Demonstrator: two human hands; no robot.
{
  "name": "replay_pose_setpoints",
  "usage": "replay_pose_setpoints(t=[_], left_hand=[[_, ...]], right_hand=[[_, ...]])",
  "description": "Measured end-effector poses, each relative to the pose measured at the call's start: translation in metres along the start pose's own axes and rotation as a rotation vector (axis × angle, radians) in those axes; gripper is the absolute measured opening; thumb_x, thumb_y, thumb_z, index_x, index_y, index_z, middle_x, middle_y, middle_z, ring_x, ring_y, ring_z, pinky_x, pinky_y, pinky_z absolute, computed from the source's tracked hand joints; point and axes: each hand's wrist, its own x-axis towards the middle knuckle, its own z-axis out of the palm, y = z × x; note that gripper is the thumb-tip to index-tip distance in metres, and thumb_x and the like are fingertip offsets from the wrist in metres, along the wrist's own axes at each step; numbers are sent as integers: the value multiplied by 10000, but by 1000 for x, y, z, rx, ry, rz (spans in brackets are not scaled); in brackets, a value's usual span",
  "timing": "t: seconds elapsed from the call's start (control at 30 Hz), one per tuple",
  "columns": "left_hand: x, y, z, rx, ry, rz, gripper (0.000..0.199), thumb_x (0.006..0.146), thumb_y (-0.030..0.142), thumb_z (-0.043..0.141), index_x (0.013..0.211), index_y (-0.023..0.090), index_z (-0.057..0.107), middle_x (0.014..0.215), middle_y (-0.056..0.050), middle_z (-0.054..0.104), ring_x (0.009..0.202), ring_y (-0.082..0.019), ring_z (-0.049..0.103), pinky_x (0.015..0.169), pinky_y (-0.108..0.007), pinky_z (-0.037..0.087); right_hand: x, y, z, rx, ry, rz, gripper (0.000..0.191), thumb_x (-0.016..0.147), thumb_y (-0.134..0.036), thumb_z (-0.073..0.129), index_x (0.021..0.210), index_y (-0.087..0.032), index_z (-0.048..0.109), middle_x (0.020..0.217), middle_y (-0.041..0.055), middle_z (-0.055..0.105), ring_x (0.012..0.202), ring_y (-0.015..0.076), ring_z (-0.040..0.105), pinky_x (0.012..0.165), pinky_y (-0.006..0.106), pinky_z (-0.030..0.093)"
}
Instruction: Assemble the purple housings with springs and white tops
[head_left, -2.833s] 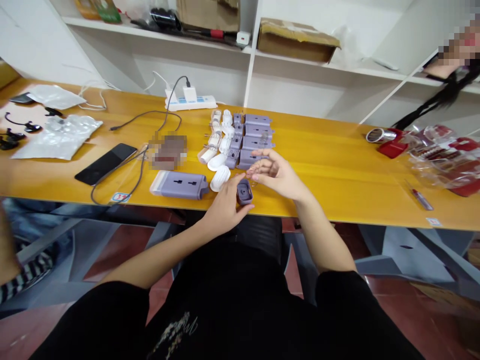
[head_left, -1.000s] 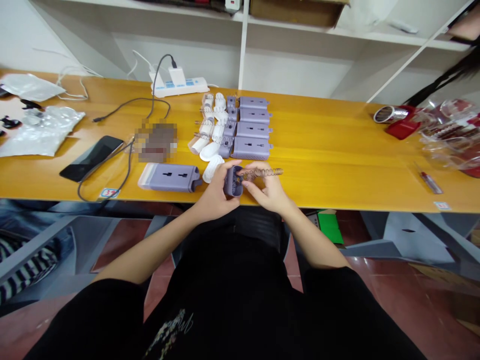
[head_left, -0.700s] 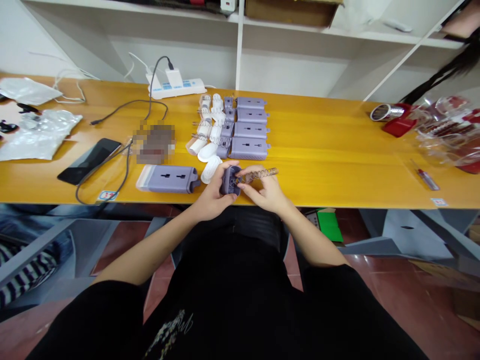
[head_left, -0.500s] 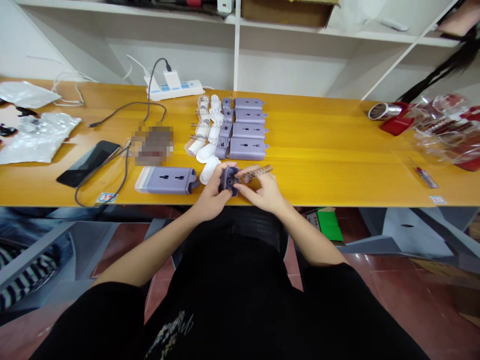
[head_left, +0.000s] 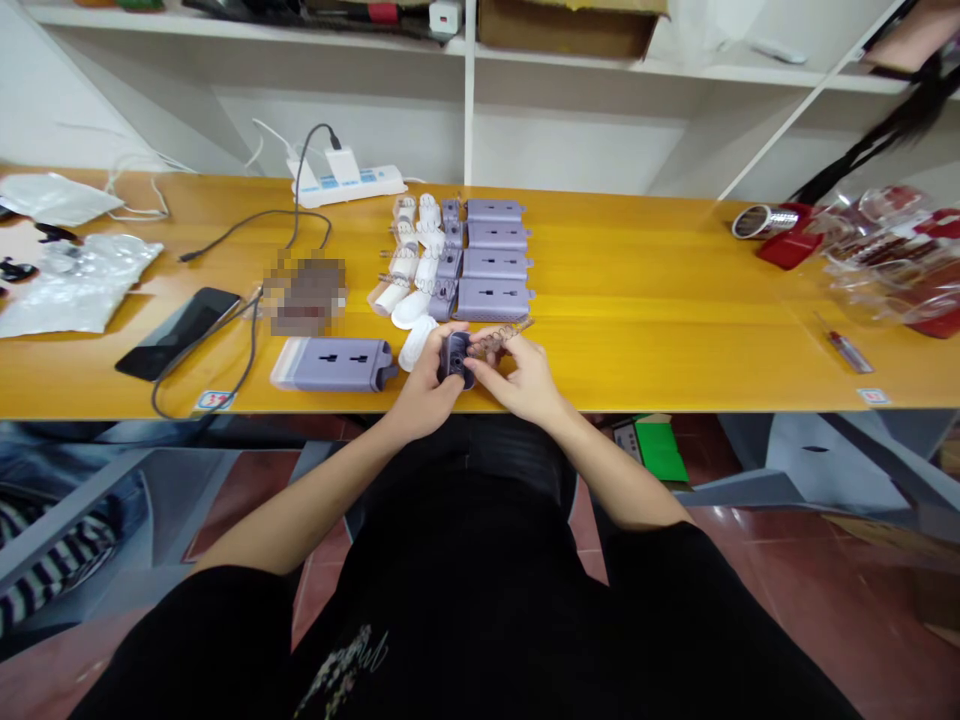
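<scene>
My left hand (head_left: 425,390) is closed round a small purple plastic housing (head_left: 454,352), its hollow side turned up towards me. A coil spring (head_left: 496,342) rests in the fingers of my right hand (head_left: 523,380), slanting up to the right. My right fingertips reach the housing's right edge; whether they touch its inside I cannot tell. Just beyond my left hand lie white round pieces (head_left: 418,340). A larger purple case (head_left: 334,364) with two dark cutouts lies to the left.
Several purple cases (head_left: 491,300) stand in a column behind my hands, beside white pieces and springs. A phone (head_left: 178,333) and dark cable (head_left: 255,355) lie left. A small screwdriver (head_left: 851,352) and clear-bagged red parts (head_left: 885,255) are right. A power strip (head_left: 349,186) sits at the back.
The spring and my right fingers have shifted slightly left, closer to the housing. My left hand keeps its hold on the housing. The whole view has shifted slightly.
</scene>
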Motion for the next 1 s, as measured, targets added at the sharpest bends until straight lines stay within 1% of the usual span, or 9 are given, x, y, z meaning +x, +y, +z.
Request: replay_pose_setpoints(t=[0.1,0.2,0.27,0.5,0.63,0.77,0.9,1.0], left_hand=[[-1,0,1,-15,-2,5,750,968,187,735,1690,317,585,1655,-116,689,1477,-313,710,1334,-538,577],[0,0,2,-21,3,-3,738,969,190,731,1682,321,592,1604,-111,708,1401,-300,731,1269,-516,619],[1,0,2,-28,7,-7,737,963,191,729,1677,318,597,1591,-110,717,1381,-299,737,1254,-515,630],[0,0,1,-46,35,-33,771,956,197,735,1708,316,613,1601,-104,739,1425,-304,738,1333,-544,598],[1,1,2,-74,39,-51,777,953,207,742,1713,304,614,1597,-113,755,1453,-317,750,1360,-565,593],[2,3,4,-106,46,-71,763,942,200,727,1693,290,622,1602,-115,767,1454,-315,765,1364,-575,604],[3,7,7,-148,65,-89,710,950,199,726,1650,292,656,1565,-105,790,1439,-310,778,1329,-575,651],[3,9,10,-209,66,-133,666,977,226,749,1633,300,662,1553,-104,789,1431,-322,783,1236,-576,724]], right_hand=[[1,1,1,17,-1,-3,314,1149,-509,855,1337,-258,831,969,16,792,771,189,681,804,366,631],[2,2,1,18,-10,13,330,1156,-544,849,1331,-264,833,969,21,794,784,199,692,810,375,645],[2,2,2,8,-10,24,336,1152,-556,851,1323,-267,836,972,24,800,791,204,695,817,382,652],[4,0,6,-11,13,21,319,1153,-520,847,1328,-255,820,1041,42,814,817,204,697,850,398,660],[6,0,6,-7,11,60,326,1138,-543,863,1279,-254,811,1034,42,814,819,206,703,839,395,666],[10,-3,6,33,27,64,331,1118,-547,880,1246,-247,821,1058,52,847,807,199,700,820,384,668],[12,-4,7,51,53,53,309,1107,-535,885,1212,-248,834,1115,63,879,793,190,696,834,388,680],[12,-4,7,43,61,59,332,1097,-561,893,1202,-251,839,1104,64,883,785,193,695,845,399,688]])
